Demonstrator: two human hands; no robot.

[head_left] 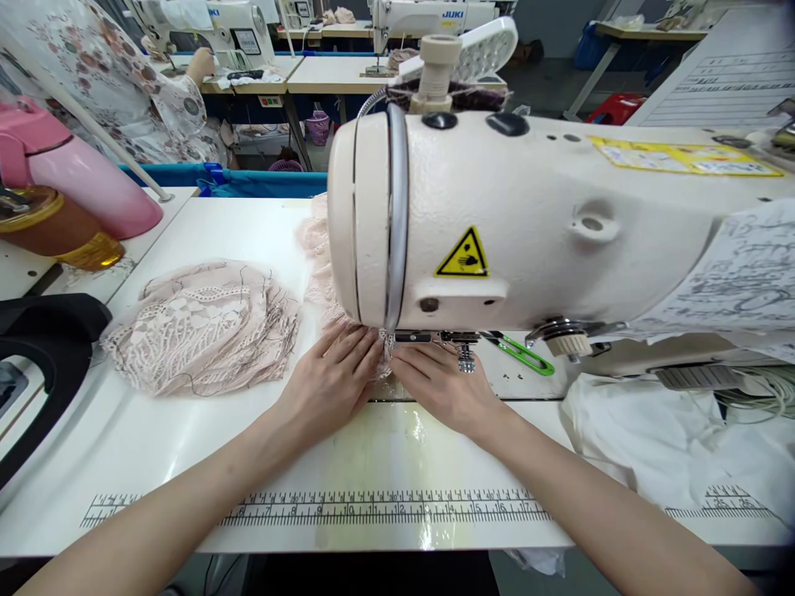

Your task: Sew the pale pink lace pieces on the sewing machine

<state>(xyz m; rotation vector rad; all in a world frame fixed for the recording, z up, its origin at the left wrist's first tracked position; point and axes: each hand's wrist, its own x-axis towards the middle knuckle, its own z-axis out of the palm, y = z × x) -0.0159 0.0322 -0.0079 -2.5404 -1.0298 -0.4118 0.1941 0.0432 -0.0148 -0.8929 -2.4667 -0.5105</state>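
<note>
A cream sewing machine (527, 223) fills the middle of the view. My left hand (339, 377) lies flat, fingers stretched out, on a strip of pale pink lace (320, 273) that runs under the machine head. My right hand (444, 381) lies flat beside it, fingers pointing at the presser foot (464, 356), pressing the lace down near the needle. The needle area itself is partly hidden by the machine head.
A pile of pink lace pieces (202, 327) lies to the left. Green-handled snips (525, 354) sit behind the foot. White cloth (652, 439) lies at the right, a pink bottle (80, 178) at the far left. A ruler (373, 507) is printed along the table's front. Another person (124, 91) sits behind.
</note>
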